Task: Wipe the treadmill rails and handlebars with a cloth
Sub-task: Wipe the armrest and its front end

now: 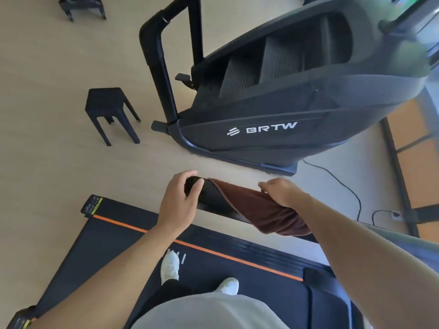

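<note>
While the treadmill (213, 264) is stood on, its black handlebar (209, 193) is seen from the head camera crossing the middle of the picture. The rounded end of the handlebar is gripped by the left hand (179, 200), with the thumb wrapped over the tip. A brown cloth (266, 214) is draped over the handlebar just beside that end, and it hangs down toward the belt. The cloth is pressed onto the handlebar by the right hand (282, 192), whose fingers are closed over the fabric. Two white shoes (169, 267) are placed on the black belt, beside an orange stripe (213, 251). Beyond the handlebar, a dark stair machine (297, 110) marked BRTW is standing on the pale floor (47, 115), and a black stool (110, 110) is near it.
</note>
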Available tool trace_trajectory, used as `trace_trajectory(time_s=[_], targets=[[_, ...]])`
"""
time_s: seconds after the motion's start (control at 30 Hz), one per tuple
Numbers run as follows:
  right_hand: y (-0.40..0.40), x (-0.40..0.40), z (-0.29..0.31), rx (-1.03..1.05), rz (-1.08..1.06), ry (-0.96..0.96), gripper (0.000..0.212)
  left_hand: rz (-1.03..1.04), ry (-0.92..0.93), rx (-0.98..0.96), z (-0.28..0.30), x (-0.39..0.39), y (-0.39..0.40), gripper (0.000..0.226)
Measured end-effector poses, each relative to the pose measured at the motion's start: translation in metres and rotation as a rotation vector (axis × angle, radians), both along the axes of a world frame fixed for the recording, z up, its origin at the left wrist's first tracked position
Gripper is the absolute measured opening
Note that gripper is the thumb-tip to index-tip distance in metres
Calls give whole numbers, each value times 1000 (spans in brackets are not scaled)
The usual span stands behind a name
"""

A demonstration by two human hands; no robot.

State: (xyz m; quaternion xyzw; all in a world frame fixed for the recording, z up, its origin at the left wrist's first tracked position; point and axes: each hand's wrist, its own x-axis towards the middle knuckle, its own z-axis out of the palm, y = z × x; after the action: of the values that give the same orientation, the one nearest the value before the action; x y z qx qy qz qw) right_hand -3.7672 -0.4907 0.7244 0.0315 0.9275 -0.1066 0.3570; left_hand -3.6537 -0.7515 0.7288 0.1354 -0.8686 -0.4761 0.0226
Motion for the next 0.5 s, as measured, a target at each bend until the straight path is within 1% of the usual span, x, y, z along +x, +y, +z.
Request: trace_trajectory(time_s=[0.03, 0.13, 0.2, 0.27, 0.37, 0.43, 0.5], targets=[[16, 5, 0, 1, 5, 35, 56, -14, 19, -38, 2, -4, 8, 37], [48, 32, 17, -21, 61, 163, 63, -39, 77, -91, 3, -13, 26, 35], [61, 53, 24, 7, 155, 229, 62, -44, 101, -80, -1, -15, 31, 33], [68, 75, 20, 59, 268, 341, 61, -35, 106, -57, -6, -13, 31, 32], [65, 98, 5, 122, 370, 538, 79, 24, 125, -30, -11, -2, 20, 30], [56, 104, -8, 119, 395, 655, 79, 68, 95, -10, -12, 7, 4, 29], [35, 105, -18, 101, 455, 727, 75, 87, 54, -20, -15, 18, -15, 31]])
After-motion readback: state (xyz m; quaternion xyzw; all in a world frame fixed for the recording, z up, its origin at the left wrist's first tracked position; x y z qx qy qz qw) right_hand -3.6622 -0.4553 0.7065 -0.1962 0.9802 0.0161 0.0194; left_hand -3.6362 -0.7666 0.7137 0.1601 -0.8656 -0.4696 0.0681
